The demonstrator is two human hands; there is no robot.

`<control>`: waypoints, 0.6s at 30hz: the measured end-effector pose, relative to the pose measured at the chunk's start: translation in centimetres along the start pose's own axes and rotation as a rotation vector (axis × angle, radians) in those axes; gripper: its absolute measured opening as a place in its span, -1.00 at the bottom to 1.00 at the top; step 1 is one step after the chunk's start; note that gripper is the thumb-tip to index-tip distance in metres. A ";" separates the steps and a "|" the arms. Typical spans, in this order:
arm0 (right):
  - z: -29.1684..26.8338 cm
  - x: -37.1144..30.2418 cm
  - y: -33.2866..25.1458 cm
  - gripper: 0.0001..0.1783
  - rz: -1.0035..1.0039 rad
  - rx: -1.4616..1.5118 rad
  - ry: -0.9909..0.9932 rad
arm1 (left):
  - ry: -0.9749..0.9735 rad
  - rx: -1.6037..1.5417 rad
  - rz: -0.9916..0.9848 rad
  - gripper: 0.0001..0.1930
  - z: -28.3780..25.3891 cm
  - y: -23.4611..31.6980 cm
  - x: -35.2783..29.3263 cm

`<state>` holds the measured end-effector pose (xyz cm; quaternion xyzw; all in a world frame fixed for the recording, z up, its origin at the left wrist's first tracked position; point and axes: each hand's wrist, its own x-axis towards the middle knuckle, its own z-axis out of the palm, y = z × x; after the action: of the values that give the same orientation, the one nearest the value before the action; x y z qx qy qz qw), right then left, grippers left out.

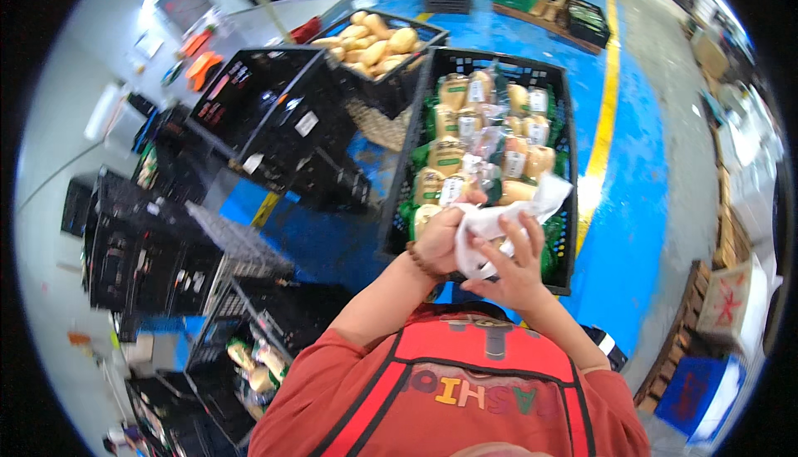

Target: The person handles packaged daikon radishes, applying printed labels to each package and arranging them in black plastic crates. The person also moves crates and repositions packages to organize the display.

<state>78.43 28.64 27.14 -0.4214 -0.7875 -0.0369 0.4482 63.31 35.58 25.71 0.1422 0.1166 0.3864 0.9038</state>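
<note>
Over the black crate [405,162] at centre, the left hand [438,241] pinches a white sheet [490,223], the right hand [519,267] spread against it; a yellow line [607,112] crosses wet-looking blue floor [640,174], upper right.

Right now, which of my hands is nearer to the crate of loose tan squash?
Your left hand. The crate is ahead and to the left of both; the left hand is at the left of the white wrapping, the right hand farther away at its right.
</note>
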 end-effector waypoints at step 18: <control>0.4 -2.8 -2.6 -0.48 0.815 0.609 0.155 | 0.031 0.672 0.324 -0.89 2.5 2.6 2.6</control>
<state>77.09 25.36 25.66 -0.5406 -0.4989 0.3405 0.5856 64.12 38.78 28.69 0.4415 0.2266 0.4668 0.7320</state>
